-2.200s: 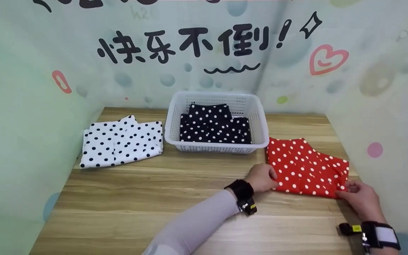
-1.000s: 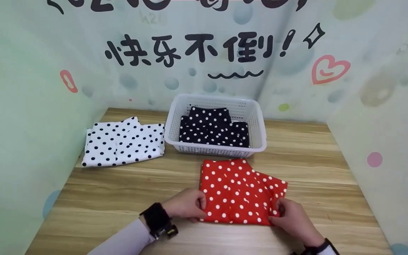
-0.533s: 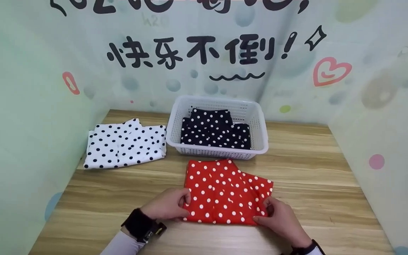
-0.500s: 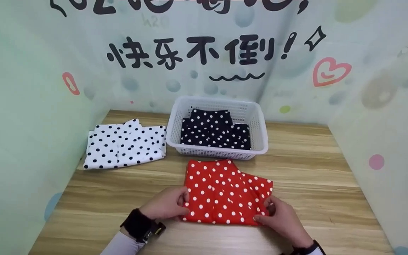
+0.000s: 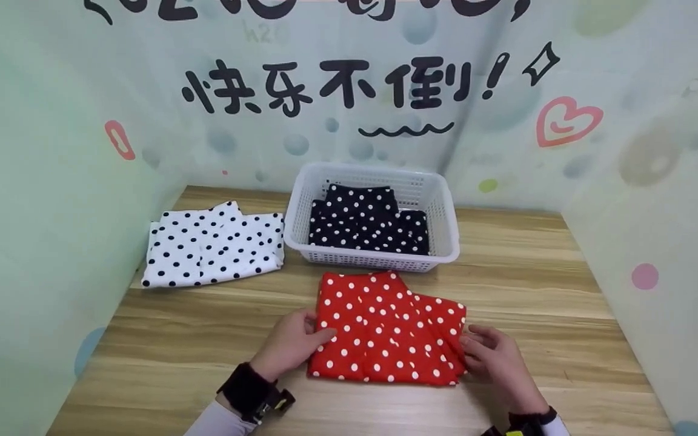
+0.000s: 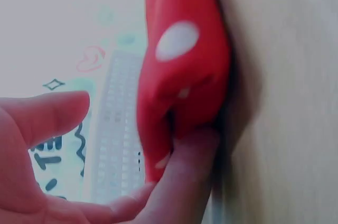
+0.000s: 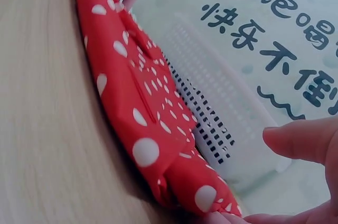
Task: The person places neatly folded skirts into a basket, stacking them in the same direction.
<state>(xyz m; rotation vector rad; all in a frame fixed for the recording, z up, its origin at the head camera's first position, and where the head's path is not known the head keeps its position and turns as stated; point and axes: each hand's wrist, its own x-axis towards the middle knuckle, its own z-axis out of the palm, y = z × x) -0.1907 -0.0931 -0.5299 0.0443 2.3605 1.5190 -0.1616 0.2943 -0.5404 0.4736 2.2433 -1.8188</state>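
Red dotted cloth (image 5: pixel 385 330) lies folded on the wooden table (image 5: pixel 525 266), just in front of the white basket (image 5: pixel 373 258). Left hand (image 5: pixel 288 345) at the red's left edge: fingers touch cloth, thumb stands apart from them. Right hand (image 5: pixel 503 366) at the right edge: fingers touching, thumb apart too. Black dotted cloth (image 5: pixel 361 219) inside basket; white dotted cloth (image 5: pixel 214 245) just left of it.
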